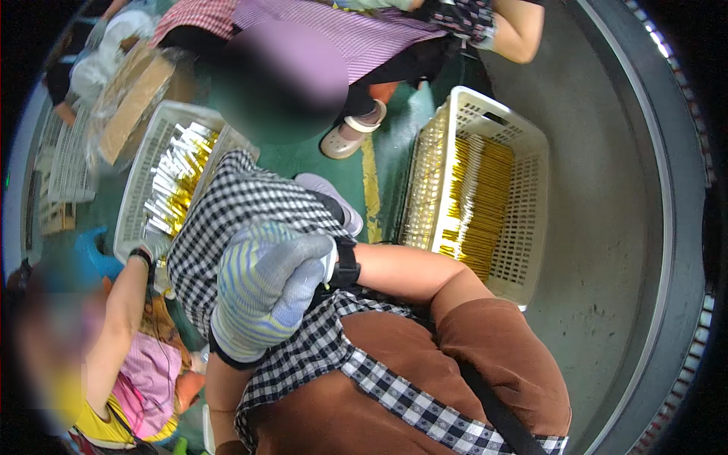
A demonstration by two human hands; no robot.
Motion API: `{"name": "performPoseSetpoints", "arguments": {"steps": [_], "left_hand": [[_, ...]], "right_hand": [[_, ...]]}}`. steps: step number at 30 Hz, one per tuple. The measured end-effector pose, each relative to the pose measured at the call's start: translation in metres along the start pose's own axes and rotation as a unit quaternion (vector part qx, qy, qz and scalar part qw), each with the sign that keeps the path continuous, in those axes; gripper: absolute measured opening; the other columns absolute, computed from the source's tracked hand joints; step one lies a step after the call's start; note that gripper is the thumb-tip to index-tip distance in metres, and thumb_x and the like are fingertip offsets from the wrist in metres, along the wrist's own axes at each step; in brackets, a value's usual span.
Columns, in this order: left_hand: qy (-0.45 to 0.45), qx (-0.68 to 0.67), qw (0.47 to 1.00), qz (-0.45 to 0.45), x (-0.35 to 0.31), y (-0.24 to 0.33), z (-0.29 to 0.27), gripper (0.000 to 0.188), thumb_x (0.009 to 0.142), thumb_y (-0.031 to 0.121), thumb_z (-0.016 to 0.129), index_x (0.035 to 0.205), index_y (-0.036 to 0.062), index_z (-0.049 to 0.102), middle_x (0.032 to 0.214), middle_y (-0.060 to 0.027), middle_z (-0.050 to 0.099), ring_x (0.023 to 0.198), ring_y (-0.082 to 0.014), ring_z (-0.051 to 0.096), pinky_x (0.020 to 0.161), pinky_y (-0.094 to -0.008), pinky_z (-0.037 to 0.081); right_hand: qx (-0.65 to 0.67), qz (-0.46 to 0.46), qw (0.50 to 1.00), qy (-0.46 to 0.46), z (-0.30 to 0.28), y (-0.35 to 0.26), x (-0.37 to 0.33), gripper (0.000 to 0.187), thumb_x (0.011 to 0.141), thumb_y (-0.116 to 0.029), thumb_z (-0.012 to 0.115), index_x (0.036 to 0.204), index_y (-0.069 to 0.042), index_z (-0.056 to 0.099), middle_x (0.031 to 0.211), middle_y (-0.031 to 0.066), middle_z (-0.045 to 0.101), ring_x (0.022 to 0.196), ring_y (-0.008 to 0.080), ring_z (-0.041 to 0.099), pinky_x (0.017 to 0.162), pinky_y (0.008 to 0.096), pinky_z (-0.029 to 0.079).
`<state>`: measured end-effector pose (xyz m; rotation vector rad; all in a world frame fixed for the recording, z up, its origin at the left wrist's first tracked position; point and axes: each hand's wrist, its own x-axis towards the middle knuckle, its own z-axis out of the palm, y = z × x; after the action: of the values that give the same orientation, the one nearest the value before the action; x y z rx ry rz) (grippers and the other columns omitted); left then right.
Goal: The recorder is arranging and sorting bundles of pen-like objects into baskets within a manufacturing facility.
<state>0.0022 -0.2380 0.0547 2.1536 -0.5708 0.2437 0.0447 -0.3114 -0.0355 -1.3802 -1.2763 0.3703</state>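
My left hand in a striped grey-blue knit glove [246, 307] and my right hand in a grey knit glove [297, 267] press together above my black-and-white checked cloth apron [262, 189]; whether they clamp anything I can't tell. Rightward, slender gold rods [485, 205] lie in a white plastic crate [531, 197], short of its far edge.
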Motion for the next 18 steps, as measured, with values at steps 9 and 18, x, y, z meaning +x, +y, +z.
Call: {"name": "performPoseSetpoints", "arguments": {"steps": [9,18], "left_hand": [[0.188,-0.132,0.973,0.036,0.010,-0.030,-0.018,0.047,0.090,0.024,0.050,0.127,-0.0044,0.041,0.111,-0.0158,0.055,0.099,-0.0232,0.055,0.090,-0.0370,0.042],[0.500,-0.514,0.570,-0.400,-0.025,-0.216,-0.054,0.043,0.086,0.028,0.055,0.118,0.0003,0.050,0.115,-0.0167,0.055,0.110,-0.0254,0.051,0.098,-0.0381,0.039]], "right_hand": [[0.146,0.157,0.894,0.393,-0.075,-0.027,-0.082,0.022,0.082,-0.019,0.060,0.095,-0.002,0.053,0.080,0.0057,0.057,0.069,0.0159,0.057,0.062,0.0279,0.048],[0.282,0.250,0.571,0.729,-0.150,-0.031,-0.312,0.028,0.081,-0.035,0.066,0.084,-0.010,0.056,0.064,-0.0032,0.046,0.057,0.0122,0.048,0.063,0.0318,0.048]]}}
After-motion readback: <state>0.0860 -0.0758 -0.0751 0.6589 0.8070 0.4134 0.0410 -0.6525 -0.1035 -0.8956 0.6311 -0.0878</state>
